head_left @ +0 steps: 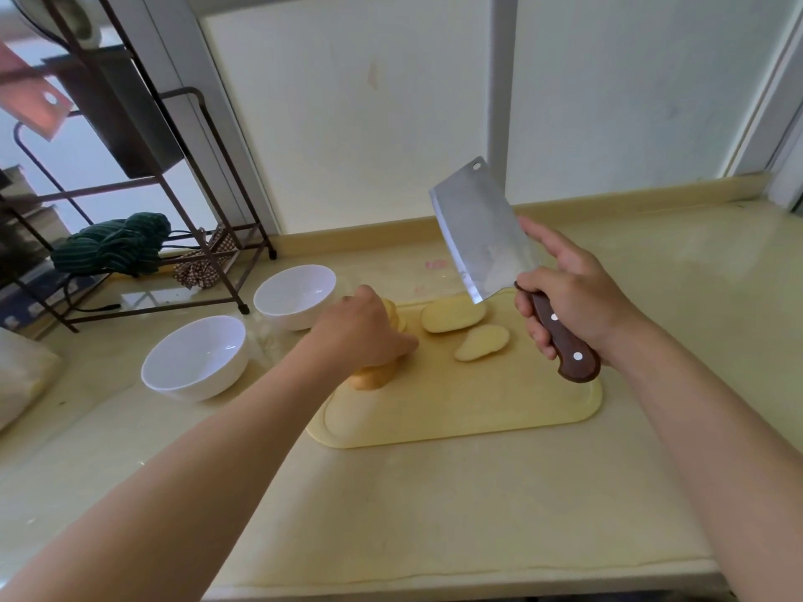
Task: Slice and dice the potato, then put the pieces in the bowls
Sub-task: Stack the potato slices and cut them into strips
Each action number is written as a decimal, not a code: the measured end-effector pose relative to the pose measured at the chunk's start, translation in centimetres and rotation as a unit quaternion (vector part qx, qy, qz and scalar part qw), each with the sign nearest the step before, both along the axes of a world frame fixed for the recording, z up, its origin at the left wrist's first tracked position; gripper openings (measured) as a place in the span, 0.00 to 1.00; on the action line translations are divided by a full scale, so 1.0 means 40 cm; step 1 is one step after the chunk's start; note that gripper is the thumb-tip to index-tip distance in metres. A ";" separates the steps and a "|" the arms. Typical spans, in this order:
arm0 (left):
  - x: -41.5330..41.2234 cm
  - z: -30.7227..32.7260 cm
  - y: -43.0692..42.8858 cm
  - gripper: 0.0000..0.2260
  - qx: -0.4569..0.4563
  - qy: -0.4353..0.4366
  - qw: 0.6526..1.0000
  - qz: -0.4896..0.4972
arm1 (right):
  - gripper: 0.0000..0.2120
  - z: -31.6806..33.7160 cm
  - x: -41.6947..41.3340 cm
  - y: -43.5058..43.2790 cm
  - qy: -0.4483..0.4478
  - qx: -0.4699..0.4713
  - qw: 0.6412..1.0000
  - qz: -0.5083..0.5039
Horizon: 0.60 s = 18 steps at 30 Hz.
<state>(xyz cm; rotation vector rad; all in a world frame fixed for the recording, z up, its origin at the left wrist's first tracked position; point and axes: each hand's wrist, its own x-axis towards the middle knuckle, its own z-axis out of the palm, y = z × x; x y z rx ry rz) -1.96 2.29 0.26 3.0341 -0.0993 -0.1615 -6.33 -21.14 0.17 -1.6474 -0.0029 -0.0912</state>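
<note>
Pale yellow rectangular plastic cutting board (478, 410): plain. Two white round ceramic bowls, near bowl (195, 362) and far bowl (295, 295): plain inside and out. Broad steel cleaver (482, 236): silver-grey blade, dark brown wooden handle, two pale rivets. Potato (373, 378): tan-orange skin; larger slice (452, 315) and smaller slice (482, 343) pale yellow. Glossy countertop (434, 514): cream. Crumpled cloth (113, 245): dark green, thin light stripes. Smaller cloth (200, 267): brown-and-white check. Metal rack (260, 228): dark brown.

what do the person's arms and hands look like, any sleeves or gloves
No gloves, rings or watch show on the left hand or the right hand. The left forearm and the right forearm are uncovered too, with no sleeve in view up to the frame edge.
</note>
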 end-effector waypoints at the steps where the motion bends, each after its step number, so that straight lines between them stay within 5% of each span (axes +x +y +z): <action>1: 0.004 0.001 0.001 0.28 0.003 -0.001 1.000 0.002 | 0.34 -0.001 -0.001 0.001 0.001 0.000 1.000 0.001; 11: -0.025 0.040 0.023 0.36 0.024 0.114 0.993 0.011 | 0.34 -0.007 0.001 0.002 0.008 -0.014 1.000 0.008; 18: -0.010 0.027 0.048 0.26 -0.021 0.080 0.996 0.015 | 0.34 -0.009 -0.005 0.006 0.012 -0.021 1.000 0.008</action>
